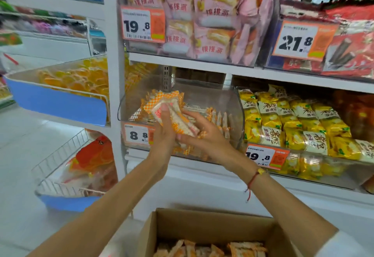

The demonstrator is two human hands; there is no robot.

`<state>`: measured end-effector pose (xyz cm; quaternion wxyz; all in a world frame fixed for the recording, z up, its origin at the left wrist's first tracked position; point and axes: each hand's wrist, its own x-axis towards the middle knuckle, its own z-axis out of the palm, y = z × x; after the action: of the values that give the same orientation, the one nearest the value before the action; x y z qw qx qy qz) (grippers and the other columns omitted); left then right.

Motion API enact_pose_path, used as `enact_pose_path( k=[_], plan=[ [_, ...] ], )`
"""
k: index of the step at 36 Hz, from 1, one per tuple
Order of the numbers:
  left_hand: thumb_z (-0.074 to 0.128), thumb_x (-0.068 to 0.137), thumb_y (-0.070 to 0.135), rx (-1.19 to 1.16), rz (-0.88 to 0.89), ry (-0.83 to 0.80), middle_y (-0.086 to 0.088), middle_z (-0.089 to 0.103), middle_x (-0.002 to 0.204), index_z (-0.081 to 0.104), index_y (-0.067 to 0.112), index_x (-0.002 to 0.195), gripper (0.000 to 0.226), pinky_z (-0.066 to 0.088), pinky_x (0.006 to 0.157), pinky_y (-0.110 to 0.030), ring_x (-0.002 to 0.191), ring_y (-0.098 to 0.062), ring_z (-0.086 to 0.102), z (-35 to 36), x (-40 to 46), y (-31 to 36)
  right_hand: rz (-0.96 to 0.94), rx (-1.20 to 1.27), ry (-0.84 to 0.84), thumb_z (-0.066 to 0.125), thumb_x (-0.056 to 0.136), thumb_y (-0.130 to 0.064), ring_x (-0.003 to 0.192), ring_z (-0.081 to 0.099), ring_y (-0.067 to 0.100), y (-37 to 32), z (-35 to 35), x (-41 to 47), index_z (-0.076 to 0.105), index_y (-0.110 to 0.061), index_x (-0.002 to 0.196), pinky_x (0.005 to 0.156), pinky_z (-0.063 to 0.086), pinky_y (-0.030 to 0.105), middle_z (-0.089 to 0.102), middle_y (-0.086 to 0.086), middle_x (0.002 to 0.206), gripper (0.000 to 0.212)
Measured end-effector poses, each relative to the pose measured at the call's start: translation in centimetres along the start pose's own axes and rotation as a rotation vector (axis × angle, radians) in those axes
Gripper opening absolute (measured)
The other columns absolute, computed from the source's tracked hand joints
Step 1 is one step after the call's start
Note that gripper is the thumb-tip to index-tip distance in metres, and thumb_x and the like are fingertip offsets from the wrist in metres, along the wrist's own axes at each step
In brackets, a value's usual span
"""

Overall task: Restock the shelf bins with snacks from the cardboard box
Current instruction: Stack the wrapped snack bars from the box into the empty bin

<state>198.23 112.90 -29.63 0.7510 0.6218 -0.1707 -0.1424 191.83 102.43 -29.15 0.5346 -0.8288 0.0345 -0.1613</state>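
Head view. I see both forearms reaching up and forward from the lower corners, meeting in front of the middle shelf. The left hand [163,135] is raised with its thumb pressed on top of a bundle of orange-checked snack packets [172,113], fingers curled round them from below. The right hand [204,133] comes in from the right, palm turned towards the bundle, fingers wrapped on its lower side, so both hands grip the same packets. A red string bracelet [253,180] sits on the right wrist.

The bundle is held just in front of and above the rim of the clear shelf bin [232,105], tagged 8.8. That bin holds a few matching packets standing along its floor. The neighbouring bin to the right is packed with yellow packets [293,123]. Above are pink packets [202,18]. The cardboard box [202,224] sits open at bottom centre, with more orange-checked packets inside.
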Motion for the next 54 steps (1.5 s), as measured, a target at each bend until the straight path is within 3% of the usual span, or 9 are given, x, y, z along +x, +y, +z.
enact_pose_path(
  k=[3, 8, 13, 17, 24, 33, 40, 49, 54],
  plan=[
    [0.021, 0.085, 0.075, 0.064, 0.039, 0.053, 0.018, 0.047, 0.124, 0.038, 0.032, 0.14, 0.071, 0.036, 0.098, -0.025, 0.111, -0.005, 0.047, -1.1, 2.6, 0.2, -0.009, 0.071, 0.01, 0.07, 0.085, -0.009, 0.081, 0.054, -0.024, -0.1, 0.2, 2.5, 0.048, -0.022, 0.137, 0.063, 0.041, -0.001, 0.055, -0.019, 0.107, 0.058],
    [0.02, 0.08, 0.084, 0.432, 0.297, 0.361, -0.007, 0.058, 0.125, 0.054, 0.014, 0.127, 0.091, 0.039, 0.104, -0.046, 0.117, -0.027, 0.052, -4.8, 6.5, -0.3, 0.0, -0.096, 0.011, 0.075, 0.081, -0.03, 0.118, 0.05, 0.007, 0.2, -0.7, 7.7, 0.05, -0.044, 0.125, 0.082, 0.044, 0.009, 0.051, -0.01, 0.135, 0.052],
    [0.042, 0.1, 0.038, 0.828, 0.38, 0.51, -0.015, 0.029, 0.148, 0.027, 0.016, 0.149, 0.056, 0.028, 0.107, -0.047, 0.135, -0.031, 0.026, -9.5, 7.5, -1.3, 0.027, -0.521, -0.093, 0.079, 0.075, -0.036, 0.121, 0.052, 0.023, 2.8, -2.1, 14.4, 0.044, -0.042, 0.129, 0.101, 0.045, 0.038, 0.05, -0.001, 0.135, 0.065],
    [0.038, 0.102, 0.023, 1.043, 0.459, 0.329, -0.015, 0.017, 0.156, 0.017, 0.009, 0.152, 0.056, 0.026, 0.111, -0.048, 0.141, -0.035, 0.02, -11.9, 8.4, -3.3, 0.058, -0.651, -0.264, 0.077, 0.079, -0.035, 0.133, 0.039, 0.017, 4.1, -0.8, 17.7, 0.04, -0.032, 0.141, 0.108, 0.037, 0.032, 0.037, -0.004, 0.149, 0.071],
    [0.033, 0.103, 0.026, 1.03, 0.449, 0.263, -0.007, 0.003, 0.16, 0.008, 0.012, 0.153, 0.057, 0.013, 0.116, -0.037, 0.146, -0.024, 0.006, -12.0, 8.2, -3.6, -0.05, -0.875, -0.204, 0.069, 0.086, -0.037, 0.13, 0.033, 0.028, 5.3, 2.4, 19.2, 0.041, -0.032, 0.144, 0.093, 0.033, 0.031, 0.034, 0.007, 0.142, 0.064],
    [0.034, 0.103, 0.034, 1.001, 0.454, 0.276, -0.003, 0.0, 0.161, 0.005, 0.016, 0.154, 0.061, 0.004, 0.113, -0.027, 0.147, -0.021, 0.001, -11.9, 8.5, -4.2, -0.099, -0.974, -0.178, 0.058, 0.09, -0.039, 0.131, 0.021, 0.025, 6.2, 2.6, 18.3, 0.028, -0.036, 0.148, 0.107, 0.019, 0.043, 0.028, 0.001, 0.139, 0.065],
    [0.034, 0.103, 0.034, 0.977, 0.461, 0.284, -0.002, -0.002, 0.161, 0.002, 0.017, 0.154, 0.062, 0.003, 0.11, -0.024, 0.148, -0.018, -0.003, -11.7, 8.5, -4.3, -0.252, -0.841, -0.043, 0.062, 0.09, -0.023, 0.112, 0.053, 0.021, 5.8, 2.5, 18.0, 0.055, -0.031, 0.133, 0.084, 0.048, 0.037, 0.052, 0.0, 0.13, 0.044],
    [0.033, 0.102, 0.036, 0.938, 0.407, 0.265, 0.0, -0.004, 0.161, 0.002, 0.015, 0.154, 0.064, 0.007, 0.114, -0.03, 0.148, -0.017, -0.006, -11.3, 8.1, -3.5, -0.194, -1.111, -0.296, 0.033, 0.104, -0.023, 0.132, 0.024, 0.025, 6.3, 2.4, 17.8, 0.031, -0.034, 0.148, 0.108, 0.03, 0.043, 0.029, 0.002, 0.15, 0.046],
    [0.033, 0.101, 0.038, 0.945, 0.387, 0.245, 0.001, -0.006, 0.161, 0.001, 0.016, 0.154, 0.065, 0.008, 0.116, -0.034, 0.148, -0.017, -0.006, -11.4, 7.9, -3.3, -0.128, -1.016, -0.293, 0.049, 0.096, -0.013, 0.123, 0.035, 0.024, 4.2, 2.3, 18.7, 0.049, -0.028, 0.14, 0.083, 0.033, 0.031, 0.043, 0.003, 0.134, 0.046]
  ],
)
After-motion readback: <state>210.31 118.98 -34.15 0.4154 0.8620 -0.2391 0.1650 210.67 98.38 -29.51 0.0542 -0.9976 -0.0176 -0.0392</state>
